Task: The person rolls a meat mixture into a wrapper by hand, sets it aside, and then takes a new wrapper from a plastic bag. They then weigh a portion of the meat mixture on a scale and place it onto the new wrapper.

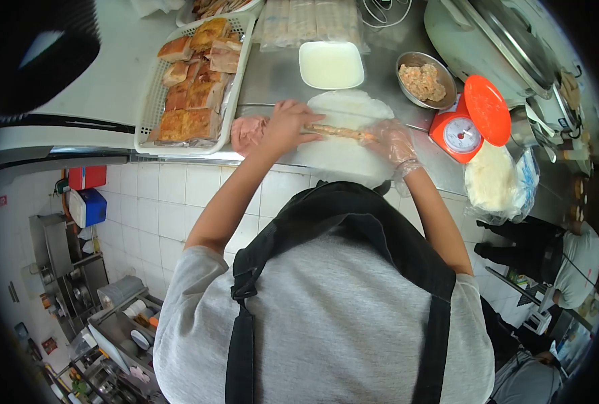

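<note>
filling [340, 132] lies between left hand [289, 126] and right hand [392, 143], near counter edge [276, 163].

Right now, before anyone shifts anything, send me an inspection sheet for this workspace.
Surface: metal counter, crowded around the work spot.
Job's things: filling strip across pale wrapper sheets; metal bowl of mixture nearby.
Clutter: crumpled pink item beside white basket; orange-red scale; plastic bag.
Hands: left hand bare, at strip's left end; right hand in clear glove, at its right end; grip unclear.
Cables: white cable, loosely looped, far side of counter.
Surroundings: tiled floor; another person off to the right.
</note>
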